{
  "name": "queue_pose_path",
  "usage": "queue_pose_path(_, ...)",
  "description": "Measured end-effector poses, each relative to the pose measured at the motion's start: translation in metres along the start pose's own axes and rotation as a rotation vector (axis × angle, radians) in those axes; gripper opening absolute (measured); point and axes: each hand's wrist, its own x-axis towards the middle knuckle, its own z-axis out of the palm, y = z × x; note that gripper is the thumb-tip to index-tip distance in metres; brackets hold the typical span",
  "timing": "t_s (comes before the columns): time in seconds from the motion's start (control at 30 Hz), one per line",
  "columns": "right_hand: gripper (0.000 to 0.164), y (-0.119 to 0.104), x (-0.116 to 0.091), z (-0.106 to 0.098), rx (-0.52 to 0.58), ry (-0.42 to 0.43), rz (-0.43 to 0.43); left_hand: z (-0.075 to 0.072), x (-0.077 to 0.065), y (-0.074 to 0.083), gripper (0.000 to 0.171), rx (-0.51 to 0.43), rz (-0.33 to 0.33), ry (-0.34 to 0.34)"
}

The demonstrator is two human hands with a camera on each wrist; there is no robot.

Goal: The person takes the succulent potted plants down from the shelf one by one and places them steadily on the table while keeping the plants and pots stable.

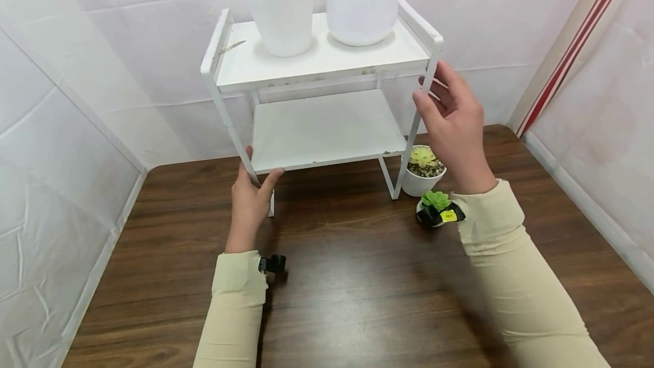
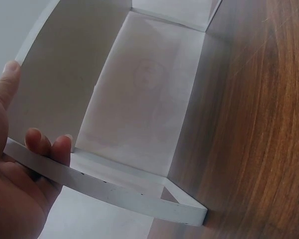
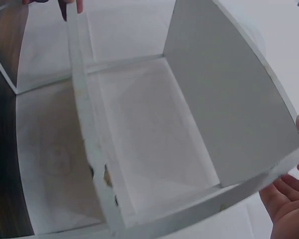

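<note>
A white two-tier shelf (image 1: 327, 129) stands upright over the table in the head view; whether all its feet touch the wood I cannot tell. My left hand (image 1: 250, 197) grips its left upright at the lower tier, thumb at the front edge. In the left wrist view, fingers (image 2: 62, 149) curl round the white bar. Near the top, my right hand (image 1: 457, 124) holds the right upright between thumb and fingers. On the upper tier sit a bright green succulent in a tapered white pot (image 1: 283, 16) and a reddish-green one in a rounder white pot (image 1: 363, 13).
Beside the shelf's right foot stands a small potted succulent (image 1: 421, 178). A smaller green succulent (image 1: 435, 203) is partly hidden by the right wrist's black strap. White sheeting (image 1: 168, 61) hangs behind and beside the brown wooden table (image 1: 332, 288).
</note>
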Motion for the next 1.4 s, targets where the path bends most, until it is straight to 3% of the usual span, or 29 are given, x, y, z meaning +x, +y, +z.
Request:
queue_pose_path(0.37, 0.048, -0.012, 0.013, 0.01, -0.026, 0.044, 0.018, 0.0, -0.001, 0.0, 0.095, 0.01, -0.009, -0.018)
queue_pose_path(0.53, 0.051, -0.001, 0.022, 0.01, -0.021, 0.049, 0.113, 0.001, -0.002, -0.001, 0.094, 0.012, -0.021, -0.032)
queue_pose_path(0.77, 0.056, 0.007, 0.03, 0.013, 0.082, 0.031, 0.204, 0.002, -0.002, -0.001, 0.094, 0.008, -0.001, -0.013)
queue_pose_path(1.4, 0.066, 0.013, 0.038, 0.025, 0.027, 0.054, 0.173, 0.0, -0.001, 0.0, 0.093, -0.001, -0.004, 0.003)
